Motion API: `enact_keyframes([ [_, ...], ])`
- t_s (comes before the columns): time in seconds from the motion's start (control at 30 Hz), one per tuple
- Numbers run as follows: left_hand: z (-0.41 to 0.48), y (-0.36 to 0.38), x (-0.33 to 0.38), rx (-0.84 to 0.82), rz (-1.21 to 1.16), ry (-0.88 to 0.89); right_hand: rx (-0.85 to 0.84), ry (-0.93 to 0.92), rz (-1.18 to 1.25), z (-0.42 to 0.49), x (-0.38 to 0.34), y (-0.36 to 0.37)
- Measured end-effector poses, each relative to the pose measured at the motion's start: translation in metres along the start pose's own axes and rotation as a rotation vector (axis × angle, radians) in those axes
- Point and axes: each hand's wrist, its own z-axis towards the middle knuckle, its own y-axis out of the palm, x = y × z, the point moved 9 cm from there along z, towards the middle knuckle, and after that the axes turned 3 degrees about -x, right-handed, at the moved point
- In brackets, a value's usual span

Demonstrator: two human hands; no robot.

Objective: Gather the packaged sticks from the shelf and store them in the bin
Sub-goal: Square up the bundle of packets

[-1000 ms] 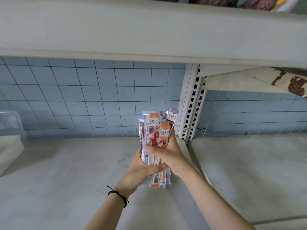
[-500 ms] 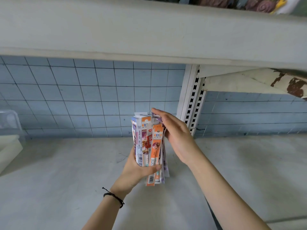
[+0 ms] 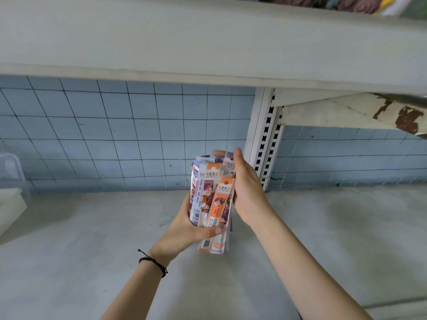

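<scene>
Packaged sticks (image 3: 211, 197) are held as one bundle above the shelf (image 3: 92, 250), just in front of the slotted upright (image 3: 265, 144).

The left grip (image 3: 184, 229) wraps the lower half of the bundle, thumb across the front. The right grip (image 3: 247, 192) closes round the upper right edge, one fingertip showing over the top.

The lower ends are staggered. Recommendation: square the ends and firm the left hold before carrying, since slick packs may slide out.

The long axis runs near vertical, with hang-hole ends up and barcode ends down. The probable bin (image 3: 11, 204) sits at the far left, well apart.
</scene>
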Motion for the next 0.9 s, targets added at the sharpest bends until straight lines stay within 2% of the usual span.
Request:
enact_keyframes([
  [0.17, -0.003, 0.004, -0.013, 0.029, -0.055, -0.011, 0.010, 0.054, -0.108, -0.008, 0.025, 0.008],
  [0.4, -0.001, 0.003, -0.014, 0.074, -0.036, 0.001, -0.156, -0.076, -0.066, -0.011, 0.016, 0.015],
  [0.6, 0.006, 0.006, 0.001, 0.062, 0.000, 0.055, -0.057, -0.017, -0.087, -0.009, 0.035, 0.009],
  [0.77, 0.009, 0.000, 0.004, 0.052, 0.008, 0.060, -0.131, 0.022, -0.092, -0.010, 0.031, 0.009],
  [0.9, 0.001, 0.005, -0.016, -0.008, 0.047, 0.004, -0.115, 0.048, -0.011, -0.012, 0.049, 0.005],
])
